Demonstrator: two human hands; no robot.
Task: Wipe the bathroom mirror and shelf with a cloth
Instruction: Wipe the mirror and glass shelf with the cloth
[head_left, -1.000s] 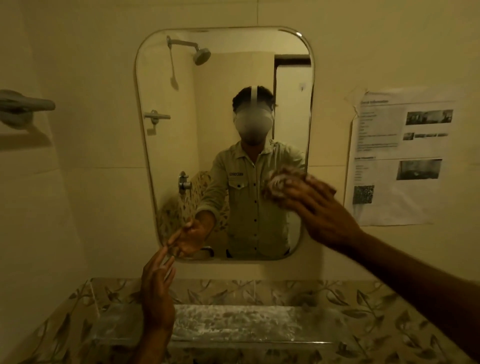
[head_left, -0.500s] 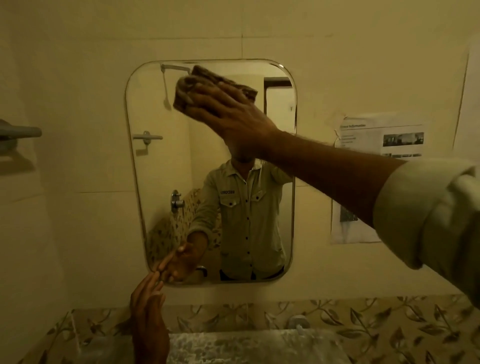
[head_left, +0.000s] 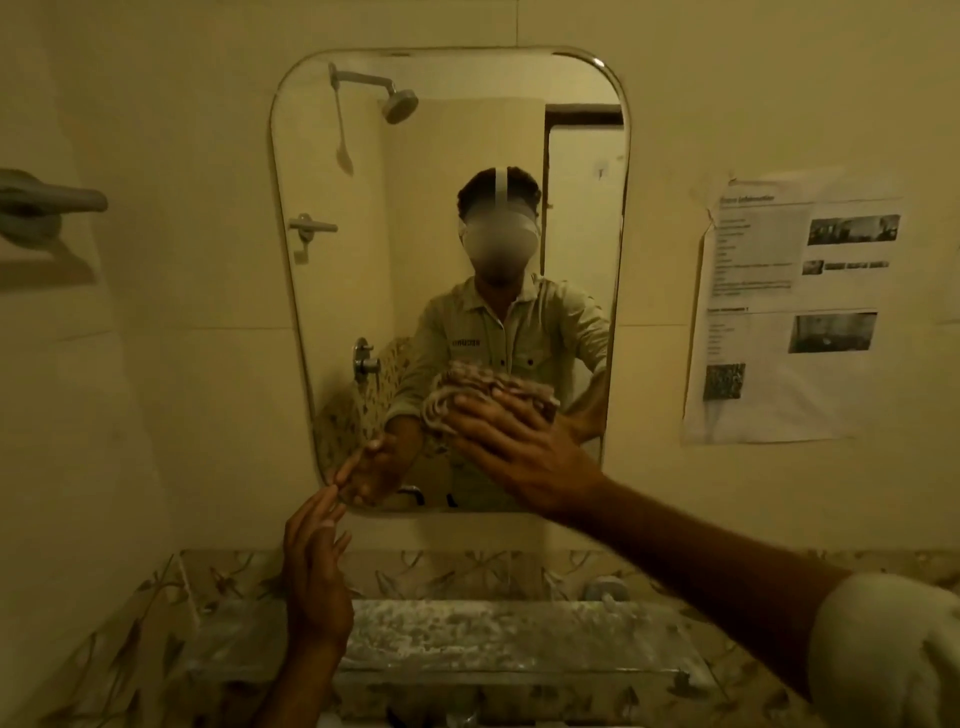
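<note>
A tall mirror (head_left: 363, 260) with rounded corners hangs on the pale tiled wall. My right hand (head_left: 524, 452) presses a bunched brown patterned cloth (head_left: 488, 389) flat against the mirror's lower right part. My left hand (head_left: 314, 566) is open, fingers together and pointing up, its fingertips at the mirror's bottom left edge. Below the mirror a glass shelf (head_left: 493, 639) with whitish dusty marks juts from the wall. The mirror reflects a person in a pale shirt and both arms.
A printed paper notice (head_left: 789, 312) is stuck to the wall right of the mirror. A grey wall fitting (head_left: 47, 202) projects at the far left. Leaf-patterned tiles (head_left: 130, 649) run behind and around the shelf. A shower head and taps show only as reflections.
My right hand has swept the cloth from the mirror's top down to its lower right part. My left hand has stayed at the bottom left edge. The view has tilted down again.
</note>
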